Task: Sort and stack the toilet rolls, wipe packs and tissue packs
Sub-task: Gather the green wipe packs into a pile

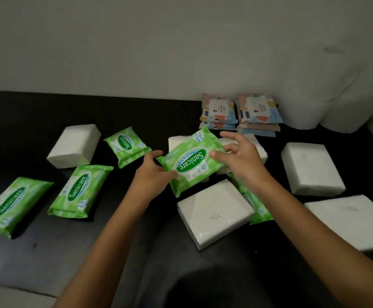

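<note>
A green Sanicare wipe pack [192,162] is lifted above the dark surface at the centre. My left hand [153,172] grips its near left corner. My right hand [240,158] touches its right edge with fingers spread. Three more green wipe packs lie to the left: one [126,146], one [81,191] and one [11,205]. Another green pack [258,210] is partly hidden under my right forearm. White tissue packs lie around: one at the left [74,145], one near centre [214,213], two at the right [312,171] [354,221], and some behind the held pack.
Two stacks of pastel patterned wipe packs [218,111] [258,114] stand at the back against the wall. White toilet rolls [327,90] are piled at the back right. The dark surface [47,252] has a light edge at the near left.
</note>
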